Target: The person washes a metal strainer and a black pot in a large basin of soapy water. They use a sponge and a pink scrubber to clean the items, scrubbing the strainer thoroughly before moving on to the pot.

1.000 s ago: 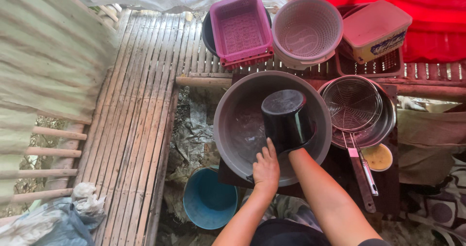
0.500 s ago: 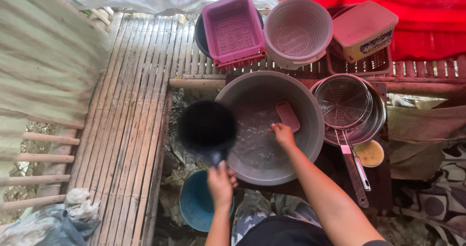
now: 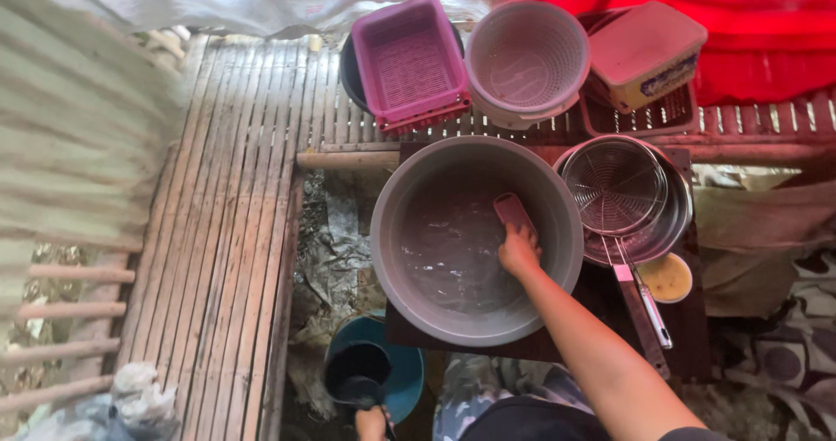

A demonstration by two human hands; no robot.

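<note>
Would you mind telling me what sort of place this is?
Probably an outdoor dishwashing spot: a slatted bamboo floor, a big grey basin of water, and baskets and a wire strainer set around it.

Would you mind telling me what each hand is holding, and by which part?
The right hand grips a pink scrubber by its near end, inside the basin. The left hand holds a dark dipper by its handle.

The left hand (image 3: 373, 424) is cut off by the bottom edge, its grip on the black dipper (image 3: 355, 376) hidden.
</note>
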